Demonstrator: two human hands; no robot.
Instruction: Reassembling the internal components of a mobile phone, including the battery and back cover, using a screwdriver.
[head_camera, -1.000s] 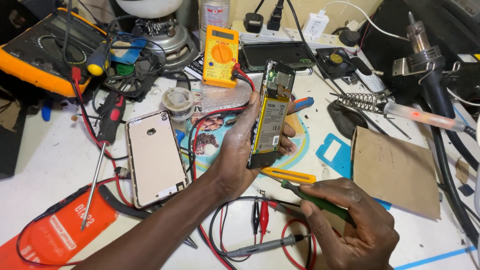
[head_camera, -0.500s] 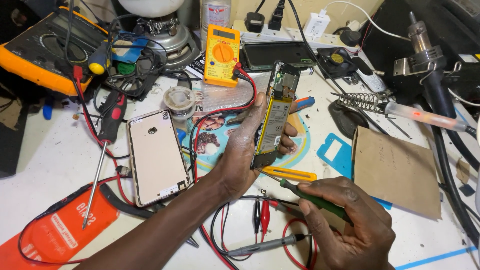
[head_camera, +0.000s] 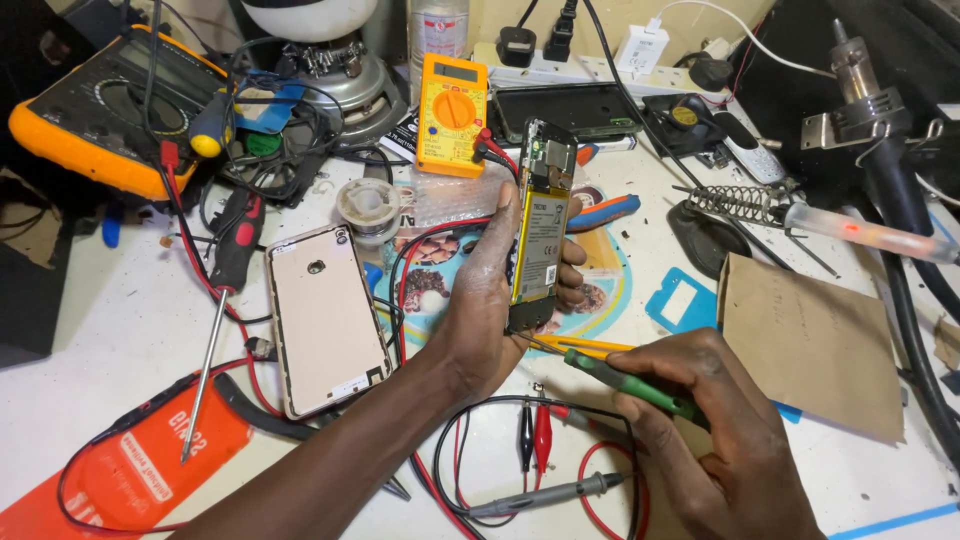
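The left hand (head_camera: 490, 310) grips an opened phone (head_camera: 541, 225) by its long edges, thumb on the near edge and fingers wrapped round the far edge. The phone stands upright above the middle of the white worktop (head_camera: 120, 330), its exposed battery and circuit board facing the camera.

The right hand (head_camera: 720, 440) is closed around a green-handled screwdriver (head_camera: 630, 383). The tool lies nearly level and points left, its tip at the lower end of the phone; whether tip and phone touch cannot be told.

Surrounding items:
- A gold back cover (head_camera: 325, 320) lies flat just left of the left wrist
- A red-handled screwdriver (head_camera: 225, 300) lies left of the cover, tip toward the camera
- A yellow multimeter (head_camera: 453, 115) sits behind the phone, its red and black leads running down across the worktop
- A solder reel (head_camera: 366, 207) rests between the cover and the multimeter
- A larger orange-cased meter (head_camera: 110, 110) sits at the far left
- A soldering iron (head_camera: 860, 230) rests in a coil stand at the right
- A brown card (head_camera: 810, 345) lies right of the right hand
- A grey probe (head_camera: 545, 495) lies near the front edge
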